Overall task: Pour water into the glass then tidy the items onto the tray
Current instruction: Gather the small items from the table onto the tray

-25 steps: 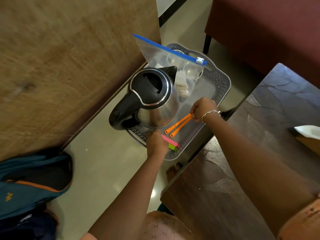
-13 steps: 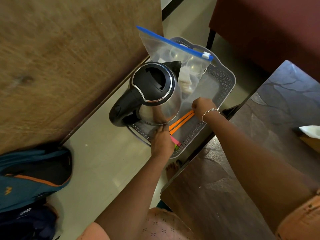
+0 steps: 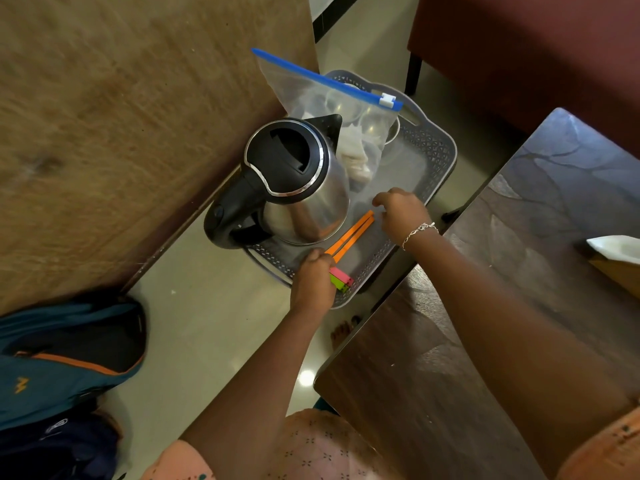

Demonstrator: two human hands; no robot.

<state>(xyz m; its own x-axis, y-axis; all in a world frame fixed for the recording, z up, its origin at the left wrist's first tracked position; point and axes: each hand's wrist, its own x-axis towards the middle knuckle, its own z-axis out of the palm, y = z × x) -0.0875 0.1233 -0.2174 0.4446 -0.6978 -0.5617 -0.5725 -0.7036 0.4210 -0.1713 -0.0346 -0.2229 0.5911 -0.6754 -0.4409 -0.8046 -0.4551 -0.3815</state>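
Note:
A grey perforated tray [image 3: 434,157] sits low beside the table. On it stand a steel kettle [image 3: 304,202] with a black lid and a clear zip bag [image 3: 332,109] with a blue seal, holding glassware. Two orange clips [image 3: 349,235] lie side by side on the tray floor. My left hand [image 3: 313,282] is at the tray's near edge, its fingers curled over pink and green clips [image 3: 342,280] and touching the orange clips' near end. My right hand [image 3: 403,213] hovers just past their far end, fingers loosely bent and holding nothing.
A dark wooden table [image 3: 519,306] fills the right side, with a white paper item [image 3: 613,247] on it. A large wooden panel [image 3: 121,133] rises on the left. A teal backpack [image 3: 62,358] lies on the floor. Maroon furniture [image 3: 536,46] stands behind.
My right hand has let go of the orange clips, which now lie on the tray. My left hand stays at the tray's near edge over the pink and green clips.

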